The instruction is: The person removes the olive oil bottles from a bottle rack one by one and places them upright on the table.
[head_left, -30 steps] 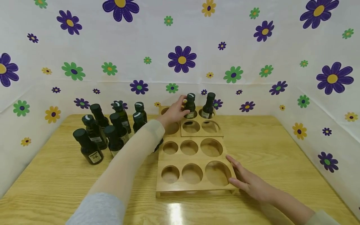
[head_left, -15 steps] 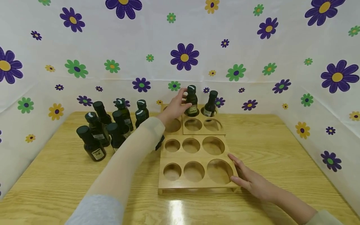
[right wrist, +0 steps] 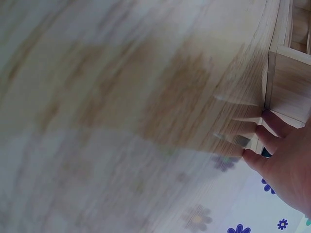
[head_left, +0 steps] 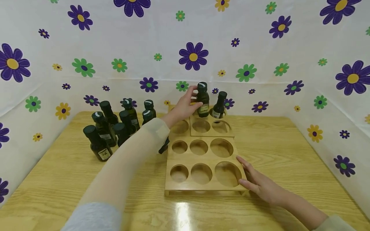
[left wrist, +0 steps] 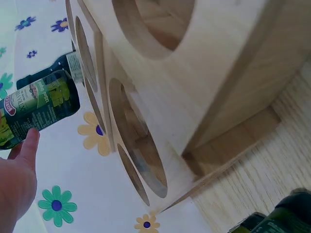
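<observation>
My left hand (head_left: pixel 185 107) grips a dark green glass bottle (head_left: pixel 203 104) with a black cap, upright over the back row of a stepped wooden bottle rack (head_left: pixel 199 158). In the left wrist view the bottle (left wrist: pixel 43 104) shows a green label with a red logo, and its base is out of the hole. Another dark bottle (head_left: pixel 218 107) stands in the back right hole of the rack. My right hand (head_left: pixel 266 187) rests against the rack's right side, thumb and fingers extended along its edge; in the right wrist view the fingertips (right wrist: pixel 265 116) touch the wood.
Several dark bottles (head_left: pixel 101 144) with black caps stand in a cluster on the wooden table (head_left: pixel 57 189) left of the rack, some hidden behind my left forearm. A flower-print cloth (head_left: pixel 162 38) rises behind the table and along its sides.
My left hand has lifted the bottle up from its hole in the back row. My right hand stays at the rack's side. The head view has shifted slightly.
</observation>
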`<state>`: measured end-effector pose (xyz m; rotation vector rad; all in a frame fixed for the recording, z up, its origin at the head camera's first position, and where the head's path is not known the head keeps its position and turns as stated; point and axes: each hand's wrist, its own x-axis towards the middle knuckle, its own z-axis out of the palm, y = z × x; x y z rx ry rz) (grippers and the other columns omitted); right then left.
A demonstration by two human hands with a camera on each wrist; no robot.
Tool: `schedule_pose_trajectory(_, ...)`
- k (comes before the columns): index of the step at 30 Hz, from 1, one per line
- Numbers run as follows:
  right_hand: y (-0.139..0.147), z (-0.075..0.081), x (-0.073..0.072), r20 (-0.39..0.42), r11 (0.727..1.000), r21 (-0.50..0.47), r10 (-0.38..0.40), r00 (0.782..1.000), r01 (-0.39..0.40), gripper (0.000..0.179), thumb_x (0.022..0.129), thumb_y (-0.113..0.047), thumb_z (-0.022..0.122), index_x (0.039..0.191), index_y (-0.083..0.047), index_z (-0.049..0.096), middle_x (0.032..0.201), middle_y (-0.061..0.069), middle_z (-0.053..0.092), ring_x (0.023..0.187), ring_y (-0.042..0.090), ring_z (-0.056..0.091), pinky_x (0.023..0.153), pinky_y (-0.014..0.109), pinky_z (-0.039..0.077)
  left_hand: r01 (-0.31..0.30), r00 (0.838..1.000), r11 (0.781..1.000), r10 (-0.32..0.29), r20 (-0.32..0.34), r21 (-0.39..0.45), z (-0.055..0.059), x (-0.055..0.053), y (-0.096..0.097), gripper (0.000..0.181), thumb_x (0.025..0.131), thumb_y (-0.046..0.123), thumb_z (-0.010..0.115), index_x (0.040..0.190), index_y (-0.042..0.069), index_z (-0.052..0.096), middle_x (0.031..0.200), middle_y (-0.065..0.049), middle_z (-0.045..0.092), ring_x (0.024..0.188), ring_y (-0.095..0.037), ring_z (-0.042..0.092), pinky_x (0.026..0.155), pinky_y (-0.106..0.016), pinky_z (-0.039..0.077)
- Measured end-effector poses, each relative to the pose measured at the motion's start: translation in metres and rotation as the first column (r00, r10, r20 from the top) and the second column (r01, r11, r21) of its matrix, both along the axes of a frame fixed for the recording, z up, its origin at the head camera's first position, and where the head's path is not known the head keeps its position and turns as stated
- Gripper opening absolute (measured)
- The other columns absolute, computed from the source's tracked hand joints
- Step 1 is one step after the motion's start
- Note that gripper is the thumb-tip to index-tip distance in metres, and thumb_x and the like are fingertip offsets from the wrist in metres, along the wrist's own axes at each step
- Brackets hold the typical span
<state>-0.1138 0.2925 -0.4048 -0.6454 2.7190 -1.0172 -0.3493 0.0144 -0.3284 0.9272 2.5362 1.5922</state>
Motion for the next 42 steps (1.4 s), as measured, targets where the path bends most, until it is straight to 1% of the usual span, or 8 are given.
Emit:
schedule_pose_trajectory(3,-0.002,0.002,0.000,0.005,1.000,-0.006,0.014,1.000,-0.014,0.068,0.103,-0.023,0.050,0.157,-0.015,0.008,0.156,0.026,0.018,0.135,0.048,0.028,0.099,0.064,0.033,0.007,1.000,1.000,-0.007,0.009,0.009,0.003,0.007,-0.003,0.058,0.099,0.010,0.056,0.147,0.010,0.024,0.140,-0.020,0.044,0.125,-0.033,0.051,0.099,-0.033,0.046)
schedule_pose_trajectory(10,-0.003,0.003,0.000,0.004,1.000,-0.008,0.011,1.000,-0.011,0.068,0.103,-0.022,0.050,0.157,-0.015,0.008,0.155,0.026,0.017,0.135,0.048,0.027,0.099,0.065,0.032,0.015,0.999,0.999,-0.017,0.049,0.043,0.009,0.024,-0.008,0.060,0.099,0.010,0.055,0.149,0.011,0.022,0.142,-0.020,0.042,0.126,-0.032,0.049,0.096,-0.033,0.048)
schedule_pose_trajectory(15,-0.001,0.003,0.001,0.022,1.000,-0.012,-0.013,1.000,0.014,0.068,0.104,-0.025,0.049,0.157,-0.016,0.008,0.156,0.025,0.017,0.137,0.046,0.026,0.100,0.064,0.031,0.016,0.995,0.995,-0.025,0.092,0.099,0.014,0.039,-0.013,0.062,0.099,0.008,0.057,0.150,0.010,0.022,0.142,-0.020,0.042,0.127,-0.033,0.049,0.097,-0.034,0.047)
schedule_pose_trajectory(20,-0.001,0.003,0.000,0.012,1.000,-0.015,-0.009,1.000,0.009,0.068,0.104,-0.025,0.048,0.157,-0.016,0.007,0.156,0.026,0.016,0.135,0.047,0.027,0.100,0.064,0.031,0.034,0.994,0.988,-0.049,0.099,0.148,0.015,0.056,-0.025,0.060,0.098,0.004,0.057,0.148,0.009,0.024,0.138,-0.020,0.045,0.124,-0.033,0.051,0.100,-0.034,0.045)
schedule_pose_trajectory(23,-0.002,0.001,0.000,-0.003,1.000,-0.004,-0.005,1.000,0.005,0.068,0.104,-0.024,0.049,0.157,-0.015,0.008,0.156,0.025,0.017,0.135,0.047,0.028,0.100,0.064,0.031,0.037,0.994,0.985,-0.054,0.099,0.167,0.013,0.066,-0.035,0.058,0.097,0.003,0.058,0.146,0.009,0.026,0.134,-0.020,0.048,0.123,-0.033,0.052,0.101,-0.036,0.044)
schedule_pose_trajectory(26,-0.002,0.000,0.000,0.011,1.000,-0.012,-0.012,1.000,0.012,0.067,0.104,-0.026,0.049,0.157,-0.016,0.009,0.157,0.024,0.017,0.136,0.045,0.027,0.101,0.063,0.031,0.015,0.994,0.985,-0.034,0.108,0.174,0.012,0.073,-0.045,0.058,0.097,0.004,0.059,0.145,0.010,0.028,0.132,-0.019,0.051,0.122,-0.032,0.053,0.100,-0.037,0.045)
schedule_pose_trajectory(35,-0.001,-0.001,0.000,0.060,0.999,-0.033,-0.011,0.998,0.013,0.067,0.105,-0.028,0.046,0.157,-0.018,0.006,0.157,0.025,0.013,0.136,0.047,0.025,0.101,0.063,0.030,-0.053,0.989,0.975,0.021,0.145,0.217,0.016,0.092,-0.088,0.061,0.097,0.004,0.058,0.148,0.011,0.025,0.136,-0.018,0.046,0.126,-0.031,0.050,0.100,-0.040,0.045)
schedule_pose_trajectory(42,-0.002,0.000,-0.001,0.052,0.999,-0.033,-0.007,0.999,0.009,0.067,0.105,-0.028,0.046,0.157,-0.016,0.006,0.157,0.026,0.012,0.136,0.047,0.026,0.101,0.062,0.030,-0.101,0.985,0.986,0.081,0.152,0.131,0.022,0.110,-0.124,0.067,0.099,0.010,0.057,0.152,0.009,0.016,0.147,-0.019,0.036,0.131,-0.034,0.044,0.103,-0.047,0.040)
